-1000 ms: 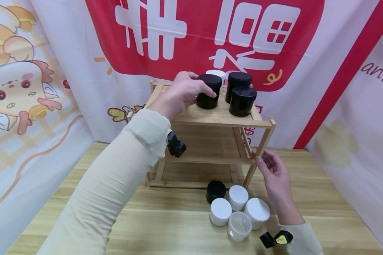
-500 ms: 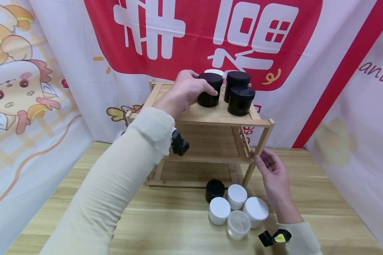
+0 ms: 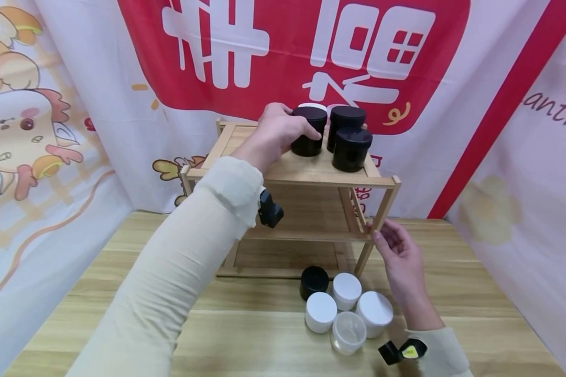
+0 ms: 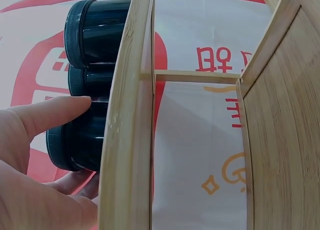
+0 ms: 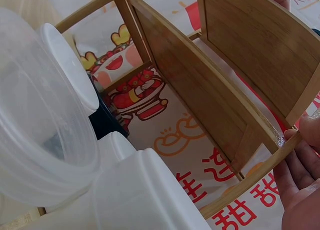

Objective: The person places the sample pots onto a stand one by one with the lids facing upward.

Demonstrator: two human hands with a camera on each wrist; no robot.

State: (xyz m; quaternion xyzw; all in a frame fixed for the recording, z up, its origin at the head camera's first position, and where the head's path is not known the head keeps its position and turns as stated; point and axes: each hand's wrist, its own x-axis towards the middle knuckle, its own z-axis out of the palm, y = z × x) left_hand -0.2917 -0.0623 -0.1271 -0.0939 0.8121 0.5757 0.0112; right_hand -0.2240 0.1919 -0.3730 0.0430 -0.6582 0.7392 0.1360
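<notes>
A three-tier wooden rack (image 3: 330, 179) stands on the table. On its top shelf my left hand (image 3: 278, 128) holds a lidded black jar (image 3: 313, 118), fingers around its side; the jar (image 4: 75, 142) sits upright. Right of it are two more black jars, a nearer one (image 3: 351, 152) and one behind (image 3: 345, 116). A white lid (image 3: 313, 106) shows behind the held jar, mostly hidden. Lower down, my right hand (image 3: 402, 256) grips the rack's front right post, thumb in front and fingers behind, as the right wrist view shows at the post (image 5: 280, 152).
Before the rack's right foot, a black jar (image 3: 314, 283), several white-lidded jars (image 3: 321, 311) and a clear tub (image 3: 348, 332) cluster on the table (image 3: 236, 335). Printed cloth (image 3: 188, 94) hangs close behind the rack and along both sides.
The held black jar has shifted slightly back and right, nearer the other black jars and covering more of the white one. My right hand stays on the post. The head view has shifted slightly.
</notes>
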